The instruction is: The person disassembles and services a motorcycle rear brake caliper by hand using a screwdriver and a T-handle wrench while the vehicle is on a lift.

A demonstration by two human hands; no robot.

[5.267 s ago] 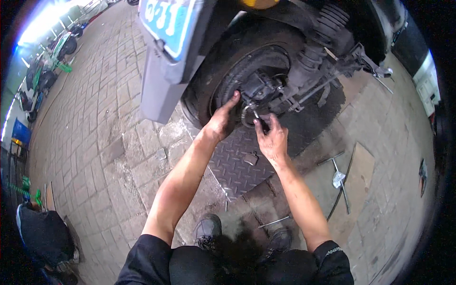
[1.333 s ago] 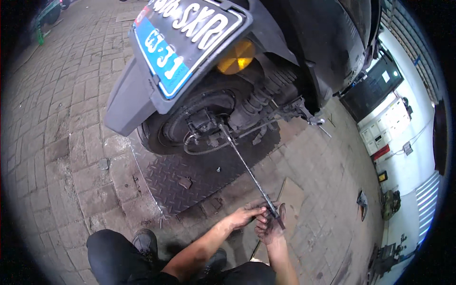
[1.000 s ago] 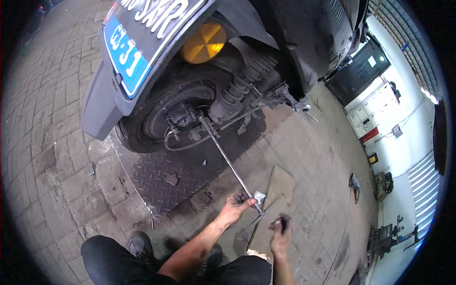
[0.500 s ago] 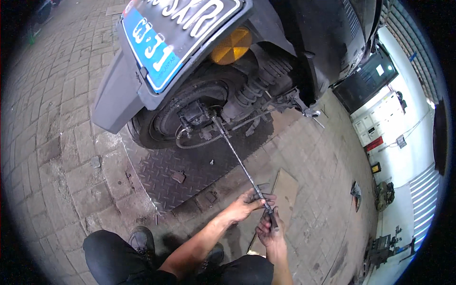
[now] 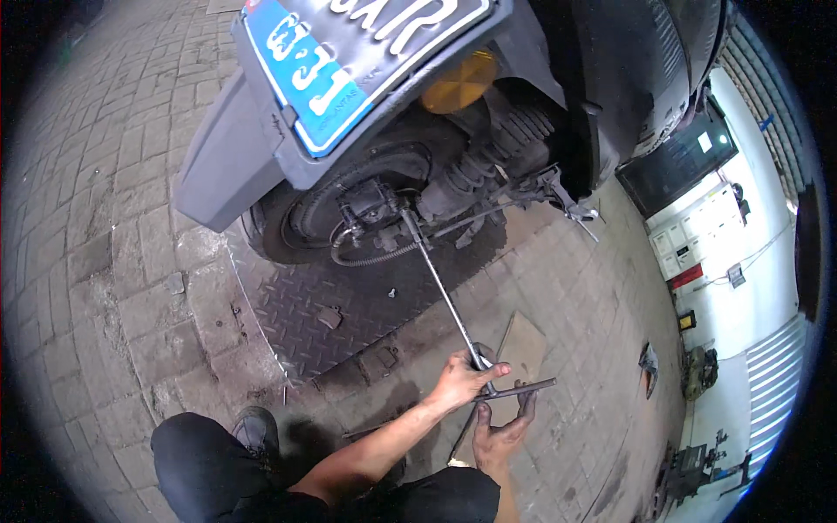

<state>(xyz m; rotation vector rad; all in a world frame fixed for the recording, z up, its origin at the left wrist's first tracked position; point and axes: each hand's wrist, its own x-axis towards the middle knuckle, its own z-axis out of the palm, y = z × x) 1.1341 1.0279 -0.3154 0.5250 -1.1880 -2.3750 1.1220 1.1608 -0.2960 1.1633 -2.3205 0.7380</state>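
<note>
A long T-handled socket wrench (image 5: 440,288) slants from the brake caliper (image 5: 372,207) beside the dark wheel (image 5: 268,237) down to my hands. My left hand (image 5: 466,375) is closed round its shaft just above the crossbar, which lies roughly crosswise. Just below the crossbar, my right hand (image 5: 501,438) has curved fingers apart, their tips at the bar, not wrapped round it. A ribbed hose loops under the caliper. On the dark checker plate (image 5: 279,309) lie a small flat part (image 5: 330,318) and a small metal piece (image 5: 391,293).
The vehicle's grey mudguard (image 5: 214,166) with a plate and amber reflector overhangs the wheel. A flat board (image 5: 523,336) lies on the paving behind my hands. A dark object (image 5: 648,368), a white wall (image 5: 741,322) with panels, and dark equipment (image 5: 697,471) stand or lie at right.
My hands have left the wheel for the wrench since 5.3 seconds ago. Since half a second ago the crossbar has turned and my right hand has loosened and shifted slightly down.
</note>
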